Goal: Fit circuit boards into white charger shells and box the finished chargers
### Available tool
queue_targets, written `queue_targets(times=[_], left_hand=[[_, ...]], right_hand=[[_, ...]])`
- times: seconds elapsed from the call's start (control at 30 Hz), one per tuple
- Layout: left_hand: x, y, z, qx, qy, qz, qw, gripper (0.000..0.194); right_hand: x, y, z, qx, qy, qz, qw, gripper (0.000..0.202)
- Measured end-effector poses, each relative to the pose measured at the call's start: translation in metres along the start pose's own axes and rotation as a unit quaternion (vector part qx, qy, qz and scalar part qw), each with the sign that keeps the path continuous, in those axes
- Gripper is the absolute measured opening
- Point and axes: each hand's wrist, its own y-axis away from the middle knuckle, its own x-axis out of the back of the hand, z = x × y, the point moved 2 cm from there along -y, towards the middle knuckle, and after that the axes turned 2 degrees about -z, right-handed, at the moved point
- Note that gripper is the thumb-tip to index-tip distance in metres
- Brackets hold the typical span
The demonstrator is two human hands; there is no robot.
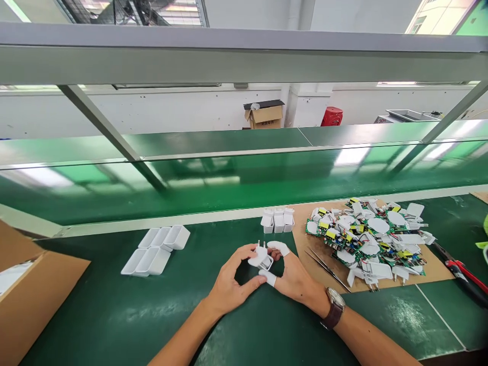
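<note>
A small white plug charger housing [261, 258], with two metal pins pointing up, is held between my hands above the bench. My left hand [232, 284] curves round its left side, fingers on the housing and thumb below. From the other side my right hand [295, 277] grips it, white covers on its thumb and index finger and a watch on the wrist. Farther back stand several small white housings [278, 220] in a row. Left of my hands lie several open white plastic cases [154, 258].
Brown cardboard [438, 264] on the right carries a heap of circuit boards with white plug parts [369, 239]. Metal tweezers [328, 269] lie beside it, red-and-black pliers [463, 272] at far right. An open cardboard box [57, 284] stands left. A raised ledge [229, 178] runs behind.
</note>
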Motion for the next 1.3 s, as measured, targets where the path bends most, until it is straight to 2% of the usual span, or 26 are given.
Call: queue_targets(times=[0.07, 0.13, 0.2, 0.27, 0.33, 0.4, 0.6, 0.8, 0.9, 1.0, 1.07, 1.1, 1.2, 1.3], left_hand=[[-0.002, 0.002, -0.002, 0.011, 0.006, 0.010, 1.000, 0.064], [-0.005, 0.004, -0.003, 0.013, -0.010, 0.016, 1.000, 0.076], [-0.006, 0.006, -0.005, 0.022, -0.038, 0.017, 0.999, 0.072], [-0.006, 0.007, -0.006, 0.035, -0.061, 0.023, 0.997, 0.068], [-0.005, 0.008, -0.007, 0.045, -0.073, 0.033, 0.996, 0.072], [-0.004, 0.008, -0.007, 0.051, -0.076, 0.035, 0.995, 0.075], [-0.008, 0.009, -0.012, 0.092, -0.086, -0.001, 0.992, 0.080], [-0.007, 0.011, -0.017, 0.073, -0.125, 0.014, 0.989, 0.089], [-0.008, 0.012, -0.019, 0.069, -0.131, 0.020, 0.989, 0.093], [-0.009, 0.011, -0.018, 0.083, -0.140, 0.012, 0.987, 0.095], [-0.009, 0.009, -0.013, 0.064, -0.137, 0.011, 0.988, 0.093], [-0.008, 0.008, -0.008, 0.045, -0.135, 0.016, 0.990, 0.090], [-0.006, 0.006, 0.006, -0.031, -0.138, 0.057, 0.988, 0.077], [-0.005, 0.004, 0.016, -0.086, -0.149, 0.106, 0.979, 0.074]], right_hand=[[0.002, -0.001, -0.001, -0.037, -0.022, 0.017, 0.999, 0.032], [0.003, -0.001, -0.003, -0.041, -0.057, 0.029, 0.997, 0.019], [0.005, -0.001, -0.008, 0.013, -0.066, 0.033, 0.997, 0.015], [0.007, 0.000, -0.015, 0.104, -0.031, 0.044, 0.993, 0.019], [0.009, 0.002, -0.020, 0.179, 0.016, 0.062, 0.982, 0.026], [0.010, 0.003, -0.022, 0.206, 0.049, 0.069, 0.975, 0.030], [0.002, 0.001, -0.013, 0.182, 0.120, 0.010, 0.976, 0.032], [0.007, 0.001, -0.013, 0.176, 0.110, 0.036, 0.978, 0.030], [0.006, 0.001, -0.011, 0.172, 0.125, 0.016, 0.977, 0.025], [0.005, -0.002, -0.007, 0.132, 0.073, 0.005, 0.989, 0.022], [0.004, -0.005, -0.004, 0.053, -0.047, 0.011, 0.997, 0.019], [0.003, -0.007, -0.002, 0.000, -0.125, 0.005, 0.992, 0.022], [-0.004, -0.008, 0.003, -0.141, -0.327, -0.043, 0.934, 0.041], [-0.011, -0.006, 0.001, -0.190, -0.404, -0.087, 0.891, 0.048]])
